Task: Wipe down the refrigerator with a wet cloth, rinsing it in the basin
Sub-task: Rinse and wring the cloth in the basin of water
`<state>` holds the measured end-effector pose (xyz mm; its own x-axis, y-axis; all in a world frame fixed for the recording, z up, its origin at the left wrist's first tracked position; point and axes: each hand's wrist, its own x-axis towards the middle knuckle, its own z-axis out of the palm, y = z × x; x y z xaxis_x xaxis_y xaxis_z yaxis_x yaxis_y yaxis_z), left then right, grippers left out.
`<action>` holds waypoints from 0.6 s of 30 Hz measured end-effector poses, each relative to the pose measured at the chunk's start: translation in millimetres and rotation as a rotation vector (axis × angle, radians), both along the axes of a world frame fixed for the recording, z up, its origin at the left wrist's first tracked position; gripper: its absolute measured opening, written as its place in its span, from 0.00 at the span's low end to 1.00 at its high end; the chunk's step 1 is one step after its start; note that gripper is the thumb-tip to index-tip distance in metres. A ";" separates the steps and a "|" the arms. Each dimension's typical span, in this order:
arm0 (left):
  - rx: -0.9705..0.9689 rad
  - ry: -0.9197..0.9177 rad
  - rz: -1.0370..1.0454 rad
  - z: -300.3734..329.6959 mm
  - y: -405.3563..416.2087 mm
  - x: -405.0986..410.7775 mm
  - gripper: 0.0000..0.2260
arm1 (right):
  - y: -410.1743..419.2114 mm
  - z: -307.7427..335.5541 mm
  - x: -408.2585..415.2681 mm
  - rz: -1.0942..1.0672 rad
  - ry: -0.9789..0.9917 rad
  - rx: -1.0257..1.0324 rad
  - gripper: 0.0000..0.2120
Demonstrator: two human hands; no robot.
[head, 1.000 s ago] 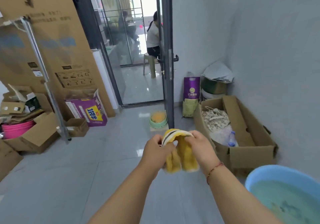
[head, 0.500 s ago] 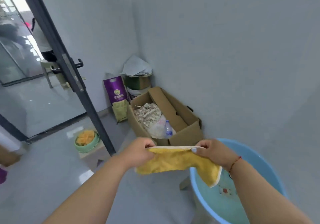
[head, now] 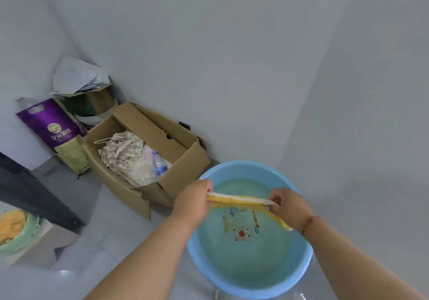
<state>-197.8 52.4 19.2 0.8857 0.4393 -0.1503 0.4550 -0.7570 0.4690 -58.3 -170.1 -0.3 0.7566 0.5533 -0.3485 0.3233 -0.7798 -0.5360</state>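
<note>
Both hands' fingers grip the yellow, white-edged cloth [head: 241, 201] stretched above the blue basin [head: 234, 167].

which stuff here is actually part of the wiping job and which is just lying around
Part of the job:
yellow cloth, stretched between left hand and right hand
blue basin holding water

Lying about:
cardboard box with fabric and a plastic bottle
purple bag
green bowl
</note>
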 end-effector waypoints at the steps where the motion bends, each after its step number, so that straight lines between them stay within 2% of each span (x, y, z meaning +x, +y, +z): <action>1: 0.037 0.066 -0.057 -14.0 -5.7 6.3 0.11 | -5.8 -13.0 5.8 0.049 0.016 -0.073 0.07; 3: 0.053 0.250 -0.151 -45.9 -14.9 9.9 0.13 | -15.3 -41.9 11.8 0.158 0.042 -0.239 0.06; 7: -0.016 0.591 -0.235 -105.5 -33.0 16.4 0.29 | -19.1 -100.6 21.4 0.221 0.015 -0.385 0.26; 13: 0.075 0.763 -0.287 -155.5 -62.4 43.8 0.34 | -3.9 -157.4 25.5 0.497 -0.092 -0.633 0.34; 18: 0.017 0.862 -0.150 -190.0 -56.0 49.0 0.37 | -0.4 -184.8 36.8 0.512 -0.043 -0.648 0.32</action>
